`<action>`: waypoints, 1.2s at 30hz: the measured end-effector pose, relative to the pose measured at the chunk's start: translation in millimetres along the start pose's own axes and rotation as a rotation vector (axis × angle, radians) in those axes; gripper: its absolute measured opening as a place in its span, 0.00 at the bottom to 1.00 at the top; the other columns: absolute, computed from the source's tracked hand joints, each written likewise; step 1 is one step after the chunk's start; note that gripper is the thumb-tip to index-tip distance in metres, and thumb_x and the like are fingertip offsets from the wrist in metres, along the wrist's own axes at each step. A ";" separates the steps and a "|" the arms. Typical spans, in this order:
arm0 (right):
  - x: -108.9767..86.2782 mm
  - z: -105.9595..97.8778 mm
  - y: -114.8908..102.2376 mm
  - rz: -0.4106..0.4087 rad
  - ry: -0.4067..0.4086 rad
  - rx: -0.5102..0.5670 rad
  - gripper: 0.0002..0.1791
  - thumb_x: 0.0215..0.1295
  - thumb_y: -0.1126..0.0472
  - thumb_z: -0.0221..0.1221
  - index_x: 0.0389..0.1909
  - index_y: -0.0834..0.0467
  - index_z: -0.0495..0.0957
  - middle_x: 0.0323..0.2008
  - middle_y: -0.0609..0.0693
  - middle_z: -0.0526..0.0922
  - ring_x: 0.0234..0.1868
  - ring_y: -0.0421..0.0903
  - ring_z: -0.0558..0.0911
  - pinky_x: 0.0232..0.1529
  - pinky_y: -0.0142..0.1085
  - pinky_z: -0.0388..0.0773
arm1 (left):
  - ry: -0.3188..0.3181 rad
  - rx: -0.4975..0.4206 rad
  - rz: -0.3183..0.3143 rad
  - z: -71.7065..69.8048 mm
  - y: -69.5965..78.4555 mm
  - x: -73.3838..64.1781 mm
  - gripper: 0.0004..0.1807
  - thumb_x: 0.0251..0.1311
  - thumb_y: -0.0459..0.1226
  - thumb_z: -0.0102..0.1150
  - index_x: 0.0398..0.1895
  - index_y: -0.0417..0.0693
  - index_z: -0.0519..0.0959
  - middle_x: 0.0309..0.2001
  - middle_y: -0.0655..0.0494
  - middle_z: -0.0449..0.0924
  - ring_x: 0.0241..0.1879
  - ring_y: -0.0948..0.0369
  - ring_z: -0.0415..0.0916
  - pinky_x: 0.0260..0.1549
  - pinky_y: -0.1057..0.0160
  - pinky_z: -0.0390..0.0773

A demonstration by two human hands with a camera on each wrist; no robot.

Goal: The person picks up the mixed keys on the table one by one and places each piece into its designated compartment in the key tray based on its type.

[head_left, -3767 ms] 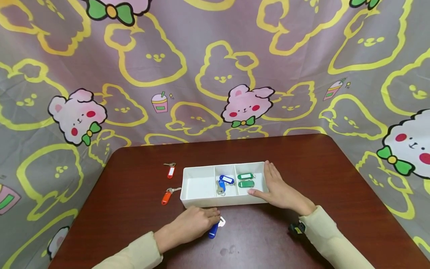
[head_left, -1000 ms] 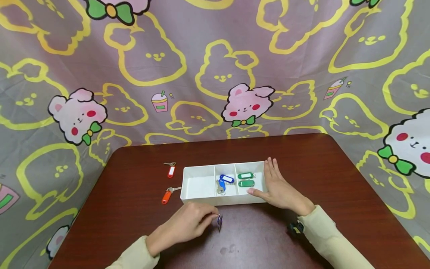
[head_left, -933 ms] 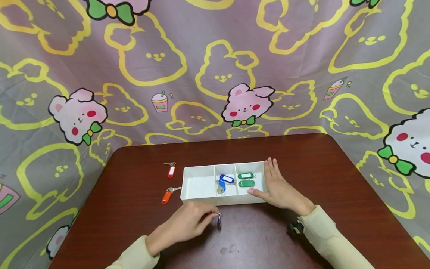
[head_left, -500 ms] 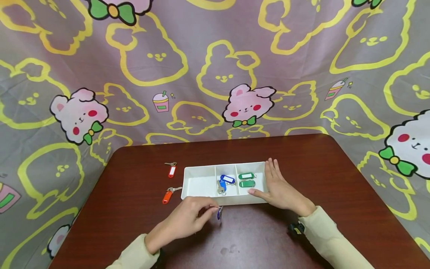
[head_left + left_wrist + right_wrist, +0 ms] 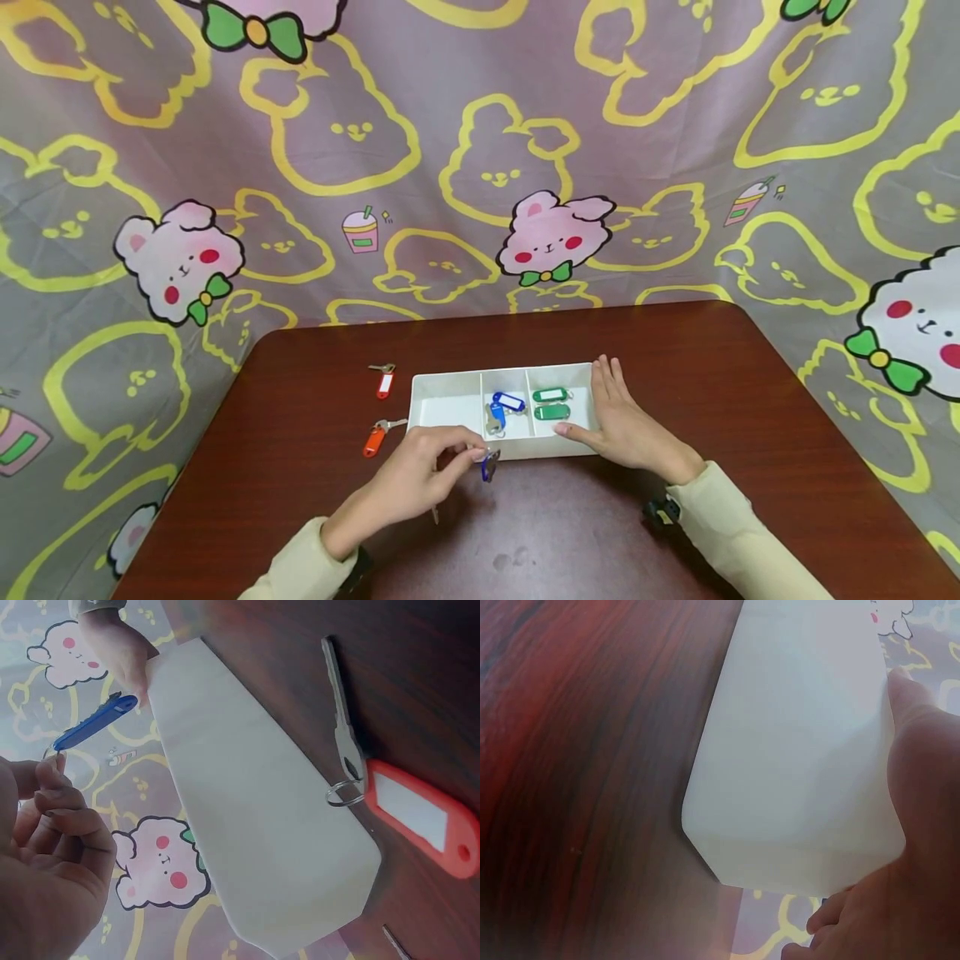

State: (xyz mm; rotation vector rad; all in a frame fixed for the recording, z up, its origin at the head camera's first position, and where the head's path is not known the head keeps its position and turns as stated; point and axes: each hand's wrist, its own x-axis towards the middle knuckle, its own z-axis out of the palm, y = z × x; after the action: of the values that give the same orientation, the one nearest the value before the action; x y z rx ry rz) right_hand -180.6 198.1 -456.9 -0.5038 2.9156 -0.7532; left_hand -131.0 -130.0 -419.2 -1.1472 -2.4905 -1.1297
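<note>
My left hand (image 5: pixel 416 475) pinches a key tag by its metal ring between thumb and fingers. The blue tag (image 5: pixel 97 724) hangs off the fingertips with a key alongside it, just in front of the white three-compartment tray (image 5: pixel 540 448). At the tray's right end rests my right hand (image 5: pixel 633 433), fingers straight along the end wall and thumb over the front rim. Two blue key tags, one labelled (image 5: pixel 509 402) and one plain (image 5: pixel 497 414), lie in the middle compartment. The right compartment holds two green key tags (image 5: pixel 552 412). The left compartment shows bare white floor, partly hidden by my left hand.
Left of the tray on the dark wooden table (image 5: pixel 300 392) lie a red key tag (image 5: pixel 386 383) with its key and, nearer, an orange-red key tag (image 5: pixel 373 442) whose key points at the tray's corner. A patterned cloth (image 5: pixel 420 167) hangs behind the table.
The blue key tag, earlier on the table under my left hand, is now pinched and lifted. My left hand has moved up toward the tray's front wall. The right hand stays on the tray.
</note>
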 end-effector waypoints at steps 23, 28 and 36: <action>-0.1 -1.4 -1.2 -0.007 0.001 0.012 0.69 0.66 0.29 0.62 0.81 0.75 0.37 0.83 0.74 0.35 0.84 0.74 0.36 0.80 0.68 0.48 | 0.017 -0.036 -0.112 -17.6 4.0 22.9 0.05 0.72 0.37 0.65 0.41 0.54 0.89 0.22 0.66 0.76 0.21 0.76 0.63 0.19 0.69 0.70; 0.7 -1.0 -0.2 -0.008 -0.003 0.019 0.69 0.66 0.28 0.62 0.81 0.75 0.38 0.83 0.75 0.35 0.84 0.74 0.36 0.80 0.68 0.48 | 0.023 -0.053 -0.139 -17.3 2.1 28.8 0.05 0.72 0.39 0.65 0.41 0.54 0.90 0.20 0.65 0.75 0.20 0.75 0.64 0.19 0.69 0.69; 0.1 -0.8 -0.9 -0.005 -0.002 -0.002 0.69 0.66 0.28 0.62 0.81 0.75 0.39 0.83 0.74 0.36 0.84 0.74 0.37 0.80 0.67 0.49 | 0.020 -0.047 -0.169 -18.4 -0.3 36.6 0.04 0.70 0.36 0.66 0.41 0.51 0.89 0.20 0.66 0.73 0.21 0.73 0.65 0.20 0.67 0.69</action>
State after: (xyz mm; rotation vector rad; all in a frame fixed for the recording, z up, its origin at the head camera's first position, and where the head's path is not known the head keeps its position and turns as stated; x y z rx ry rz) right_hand -180.5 197.7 -455.7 -0.5125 2.9148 -0.7510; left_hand -159.0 -121.9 -390.4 -0.9463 -2.5992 -1.2411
